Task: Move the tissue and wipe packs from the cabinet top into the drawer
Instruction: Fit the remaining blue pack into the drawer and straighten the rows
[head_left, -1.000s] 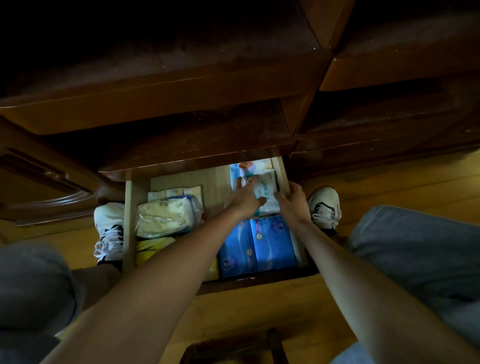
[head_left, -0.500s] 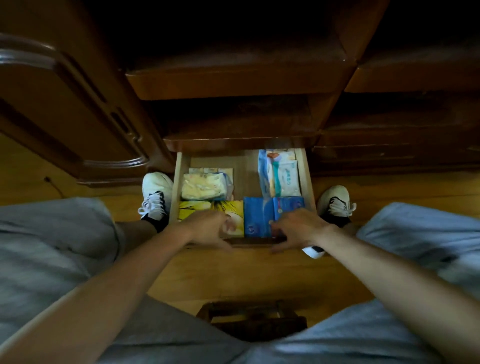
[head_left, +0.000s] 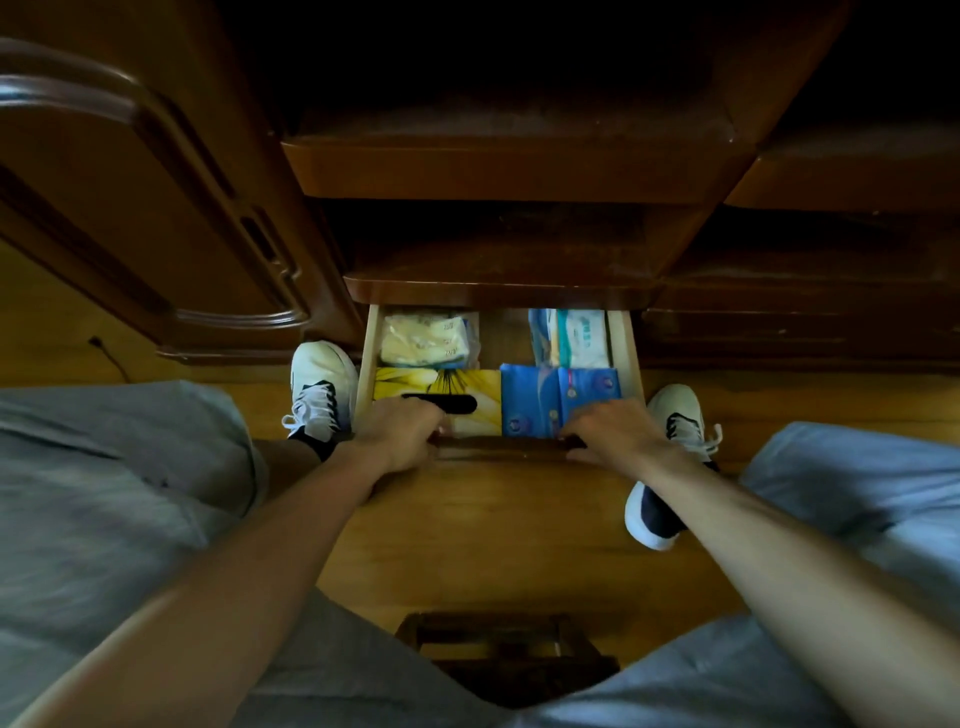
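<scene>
1. Both hands are clamped on the drawer (head_left: 619, 347) front edge: left hand (head_left: 399, 435) at its left end, right hand (head_left: 613, 432) at its right end.
2. Inside the drawer: yellow tissue box (head_left: 457, 383) front left, blue packs (head_left: 558, 397) front right.
3. Pale yellow pack (head_left: 422, 340) back left, white wipe pack (head_left: 582, 338) back right.
4. A white sneaker (head_left: 321, 384) sits just left of the drawer.

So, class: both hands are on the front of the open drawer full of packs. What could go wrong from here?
1. The left hand and right hand have fingers curled over the drawer front; pushing it shut could pinch them under the cabinet ledge.
2. The pale yellow pack looks bulky and might catch on that ledge.
3. The shoes flank the drawer and may get bumped.
</scene>
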